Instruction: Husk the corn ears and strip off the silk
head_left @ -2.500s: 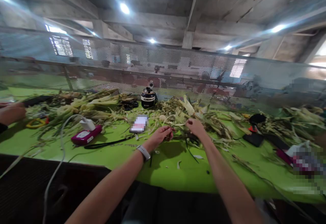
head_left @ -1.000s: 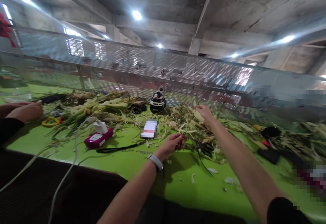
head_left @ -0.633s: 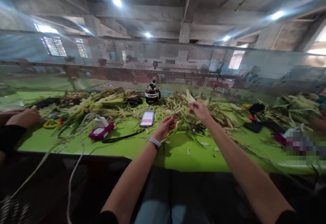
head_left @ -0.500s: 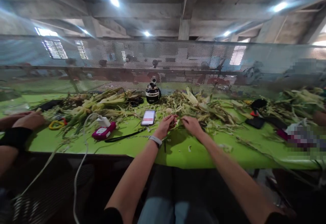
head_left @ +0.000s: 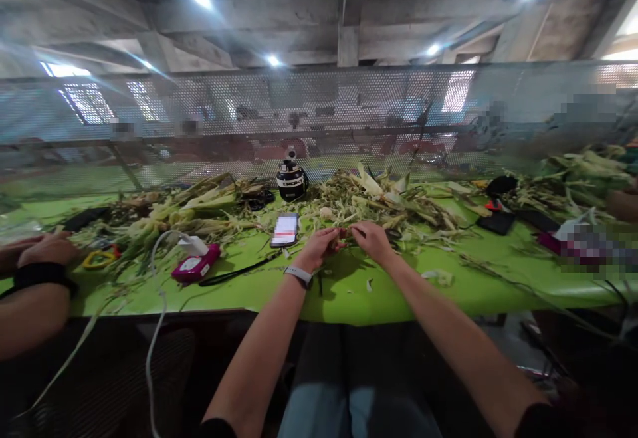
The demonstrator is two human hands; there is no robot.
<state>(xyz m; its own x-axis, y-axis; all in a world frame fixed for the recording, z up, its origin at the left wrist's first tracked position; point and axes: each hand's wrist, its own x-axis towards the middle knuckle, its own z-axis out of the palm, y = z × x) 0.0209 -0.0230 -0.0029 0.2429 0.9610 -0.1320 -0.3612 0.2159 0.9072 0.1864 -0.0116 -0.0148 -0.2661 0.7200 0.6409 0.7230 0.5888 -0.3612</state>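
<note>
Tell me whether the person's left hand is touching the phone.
Apart. In the head view, a narrow strip of green tabletop shows between the left hand and the phone.

Left hand (head_left: 321, 249) and right hand (head_left: 373, 242) bare. Pale grey narrow strap-style wristband (head_left: 298, 274) on left wrist. Black fabric sleeves (head_left: 219, 429), only the cuffs showing. Blue-grey fabric trousers (head_left: 314, 413), darker toward the knees.
</note>
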